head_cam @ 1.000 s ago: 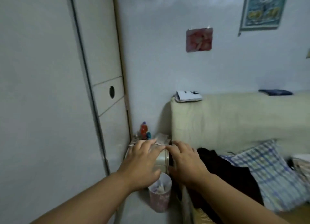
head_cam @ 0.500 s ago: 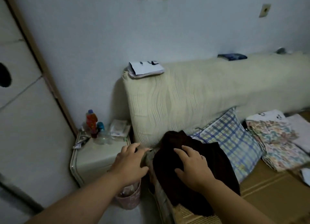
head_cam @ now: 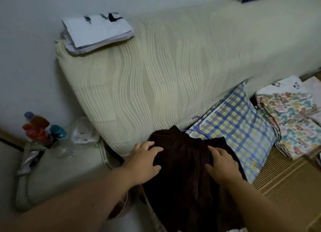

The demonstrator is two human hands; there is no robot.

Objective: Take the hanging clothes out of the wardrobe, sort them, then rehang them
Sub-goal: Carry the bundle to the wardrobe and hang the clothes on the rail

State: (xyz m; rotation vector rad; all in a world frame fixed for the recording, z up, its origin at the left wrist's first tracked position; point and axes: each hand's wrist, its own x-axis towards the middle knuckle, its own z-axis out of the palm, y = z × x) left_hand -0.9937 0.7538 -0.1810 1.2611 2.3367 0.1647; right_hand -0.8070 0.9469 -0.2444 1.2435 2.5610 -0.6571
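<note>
Logging the layout, biggest item down. Cream ribbed cover (head_cam: 173, 75) fills the back of the view, draped over what I take to be a headboard. Below it lies the woven bed mat (head_cam: 286, 183). The dark brown garment (head_cam: 182, 188), the task item in hand, is spread on the near edge of the bed, its gathered top toward the cover and its lower part hanging off the edge toward me. A plaid pillow (head_cam: 239, 127) sits just beside it on the right, partly under it. Further right is a folded printed stack (head_cam: 293, 127).

Left hand (head_cam: 144, 164) rests on the garment's left edge and right hand (head_cam: 222, 165) on its right side. Both are released, fingers spread flat on the cloth, grasping nothing. A purple hanger (head_cam: 199, 131) shows at the garment's top, against the pillow; I cannot tell whether it is threaded through.

Judgement: this is the sorting step, laying the piece flat. To do it well I would smooth outward from the centre with both palms, keep the top square, and check the hanger's seating before lifting. The hanging part could drag the garment off the bed.
</note>
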